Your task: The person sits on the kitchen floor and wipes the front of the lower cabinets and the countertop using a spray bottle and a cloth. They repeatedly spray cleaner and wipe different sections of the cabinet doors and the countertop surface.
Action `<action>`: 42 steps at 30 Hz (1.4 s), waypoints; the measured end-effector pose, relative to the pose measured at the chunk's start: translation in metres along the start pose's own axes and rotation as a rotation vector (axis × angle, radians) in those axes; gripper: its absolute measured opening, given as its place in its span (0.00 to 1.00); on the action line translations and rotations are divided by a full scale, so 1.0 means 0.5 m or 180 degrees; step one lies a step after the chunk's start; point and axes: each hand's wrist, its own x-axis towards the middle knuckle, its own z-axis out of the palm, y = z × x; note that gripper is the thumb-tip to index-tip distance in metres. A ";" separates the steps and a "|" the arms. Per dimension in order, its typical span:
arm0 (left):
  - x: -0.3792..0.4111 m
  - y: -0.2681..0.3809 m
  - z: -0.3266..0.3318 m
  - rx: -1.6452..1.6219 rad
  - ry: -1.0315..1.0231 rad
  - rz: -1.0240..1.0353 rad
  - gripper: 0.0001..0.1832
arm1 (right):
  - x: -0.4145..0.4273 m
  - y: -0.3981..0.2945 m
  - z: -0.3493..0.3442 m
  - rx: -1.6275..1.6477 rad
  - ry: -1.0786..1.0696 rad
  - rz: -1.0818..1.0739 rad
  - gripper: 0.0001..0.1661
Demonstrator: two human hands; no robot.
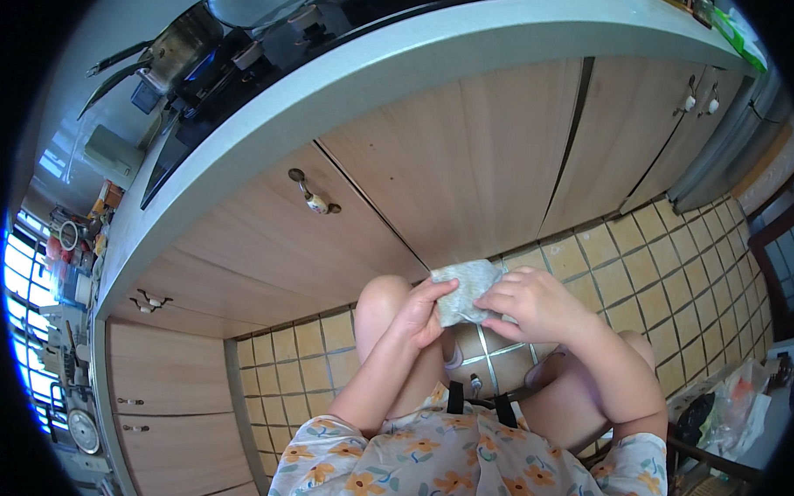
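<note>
A folded pale grey cloth point(464, 291) is held up between my hands, above my knees and the tiled floor. My left hand point(424, 311) grips its left side, the thumb lying across the front. On the right side, my right hand point(526, 302) pinches the cloth with thumb and fingers. The back of that hand hides the cloth's right edge. I cannot tell how many layers the cloth has.
Wooden cabinet doors point(439, 164) stand close in front, below a pale curved countertop point(403, 64). A metal saucepan point(184, 44) sits on the black gas stove point(245, 88), with a blue flame under it. Plastic bags point(735, 411) lie at the right, beyond my right elbow.
</note>
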 end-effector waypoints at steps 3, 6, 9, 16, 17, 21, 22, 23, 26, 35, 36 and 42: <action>-0.054 0.008 0.077 0.0237 0.0738 0.1109 0.15 | -0.012 -0.002 -0.003 -0.0147 0.0091 0.0060 0.12; -0.068 0.038 0.050 0.0768 0.0947 0.2684 0.08 | -0.023 -0.014 -0.006 -0.0175 0.0306 0.0092 0.09; -0.048 0.076 0.074 0.2532 0.1178 0.4680 0.08 | -0.035 -0.019 -0.006 -0.0152 0.0386 0.0117 0.07; 0.121 0.241 0.004 0.7077 0.1989 0.5325 0.28 | -0.078 -0.010 -0.003 -0.0102 0.0450 0.0376 0.08; 0.125 0.249 -0.003 0.7182 0.2035 0.5247 0.29 | -0.080 -0.006 -0.001 -0.0093 0.0483 0.0386 0.08; 0.132 0.293 0.042 0.7612 0.1976 0.5601 0.39 | -0.097 0.010 -0.002 -0.0199 0.0488 0.0354 0.08; 0.134 0.294 0.069 0.7612 0.1941 0.5733 0.43 | -0.106 0.011 -0.001 -0.0203 0.0518 0.0350 0.09; 0.138 0.298 0.099 0.7612 0.1904 0.5868 0.47 | -0.114 0.010 -0.001 -0.0206 0.0552 0.0343 0.09; 0.147 0.303 0.122 0.7450 0.2137 0.6104 0.47 | -0.122 0.002 0.012 -0.0155 0.0361 0.0528 0.05; 0.231 0.209 -0.082 0.8549 -0.1704 0.3156 0.28 | -0.115 -0.021 0.043 0.0032 -0.0094 0.0159 0.04; 0.232 0.216 -0.092 0.9201 -0.2167 0.3813 0.27 | -0.111 -0.017 0.045 -0.0033 -0.0166 0.0253 0.04; 0.233 0.225 0.215 0.9024 0.0654 0.5505 0.36 | -0.140 -0.011 0.062 -0.0143 -0.0387 0.0611 0.04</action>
